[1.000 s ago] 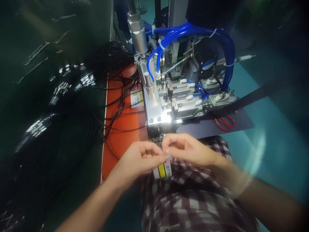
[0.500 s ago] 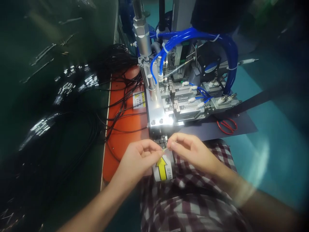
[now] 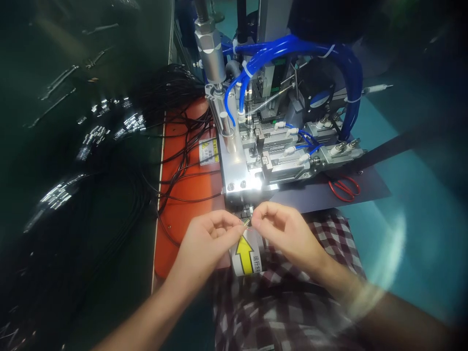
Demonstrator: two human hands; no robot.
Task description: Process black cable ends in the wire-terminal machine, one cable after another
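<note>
My left hand [image 3: 206,241] and my right hand [image 3: 283,229] meet fingertip to fingertip just in front of a metal machine [image 3: 256,151]. Both are closed in a pinch on a thin wire end [image 3: 246,223] held between them; it is small and greenish-gold. Directly below the pinch is a white label with a yellow arrow [image 3: 246,256] on the machine's front edge. My checked shirt [image 3: 292,302] fills the bottom of the view.
Blue air hoses [image 3: 292,48] arch over the machine. Black cables [image 3: 179,146] trail across an orange mat [image 3: 183,204] at its left, with bundles of more cables [image 3: 73,195] on the dark table. Red scissors [image 3: 343,187] lie on a dark sheet at the right.
Both hands have moved slightly up and towards the machine's front edge, still pinched together. The yellow arrow label, half covered a second ago, shows in full.
</note>
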